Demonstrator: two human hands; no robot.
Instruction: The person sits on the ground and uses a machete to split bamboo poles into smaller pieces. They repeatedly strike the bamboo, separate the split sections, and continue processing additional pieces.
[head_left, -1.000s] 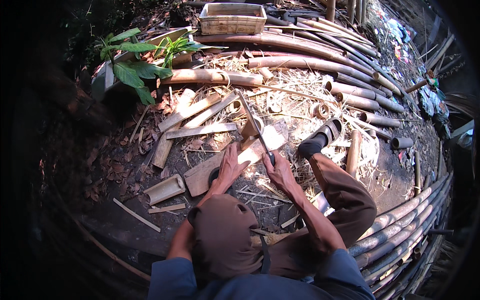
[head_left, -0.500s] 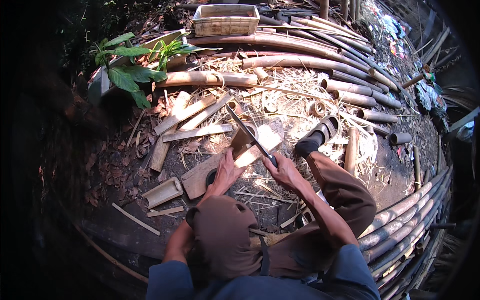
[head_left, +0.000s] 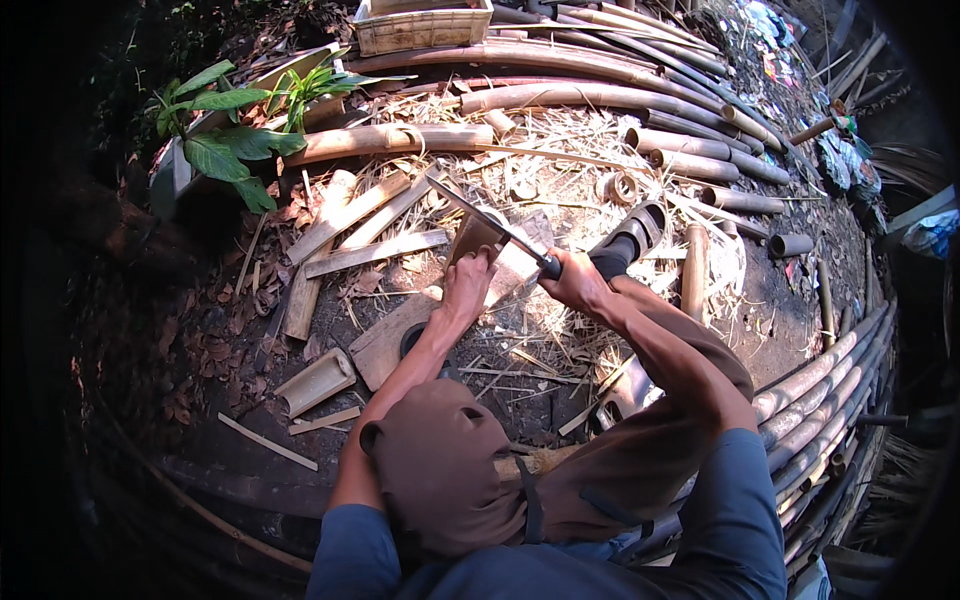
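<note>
Largest first, reading the view as a dial with 12 at the top: bamboo poles (head_left: 580, 97) run in long rows around 1 o'clock, and a stack of poles (head_left: 830, 385) lies between 3 and 4. A pale crate (head_left: 425, 38) sits just short of 12, beyond the poles. A wooden board (head_left: 388, 340) slants through the middle, from 8 o'clock toward 1, with split slats (head_left: 378, 252) near it at 10. The long-bladed tool (head_left: 490, 221) points from the centre toward 11, crossing the bamboo piece (head_left: 470, 240), which is tilted over the board just above the dial's centre (whether the edge has bitten in cannot be told).

The right hand (head_left: 580, 285), inward of 3 o'clock, has its fingers wrapped round the dark handle. The left hand (head_left: 467, 288), at the centre, has its fingers curled against the near, lower part of the bamboo piece.

That piece should be light, stiff and smooth, a little slippery when dry, apt to split along the grain; the best hold is low on its side, clear of the blade.

No label, brand or writing can be read; the plastic litter (head_left: 835, 165) past 2 o'clock is too small.
</note>
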